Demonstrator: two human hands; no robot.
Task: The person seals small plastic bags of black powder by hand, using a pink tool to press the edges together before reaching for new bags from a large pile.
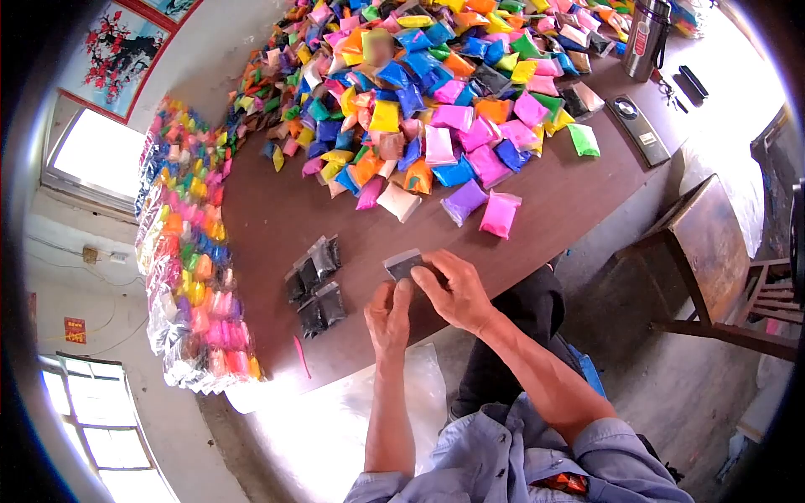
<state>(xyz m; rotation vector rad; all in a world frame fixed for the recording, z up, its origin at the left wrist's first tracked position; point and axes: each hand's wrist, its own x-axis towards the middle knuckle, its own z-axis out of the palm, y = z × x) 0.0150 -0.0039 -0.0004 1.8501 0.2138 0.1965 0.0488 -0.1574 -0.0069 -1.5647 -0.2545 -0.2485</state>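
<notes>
A small black packet with a clear top edge is held up over the near edge of the table. My right hand pinches its right side. From below, my left hand is closed with its thumb up against the packet's lower edge; part of its grip is hidden. To the left, several black packets lie grouped in two stacks on the brown table. A thin pink strip lies near the table's front edge.
A large heap of colourful packets covers the table's far side. Bagged packets line the left edge. A steel flask and a flat metallic device stand at the right. A wooden stool is beside the table.
</notes>
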